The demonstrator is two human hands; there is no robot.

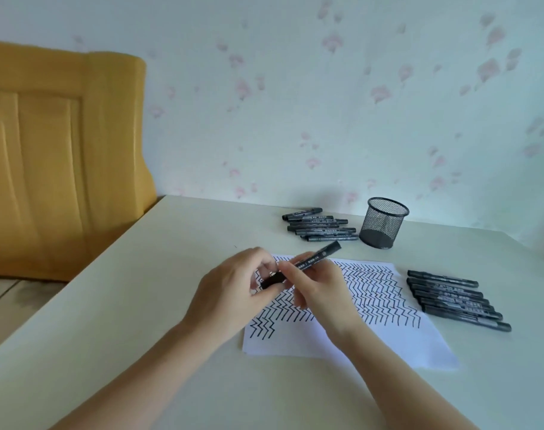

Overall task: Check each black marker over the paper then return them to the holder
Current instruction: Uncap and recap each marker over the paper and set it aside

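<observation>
Hands meet mid-frame above the zigzag-covered paper (342,333): the right hand (318,287) grips a black marker (317,257), the left hand (233,290) pinches its cap (272,280). Barrel print is illegible. The mesh holder (384,223) stands at upper right.

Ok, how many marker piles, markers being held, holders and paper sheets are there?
Marker piles: 2
Held marker: 1
Mesh holder: 1
Paper sheet: 1
Total: 5
</observation>
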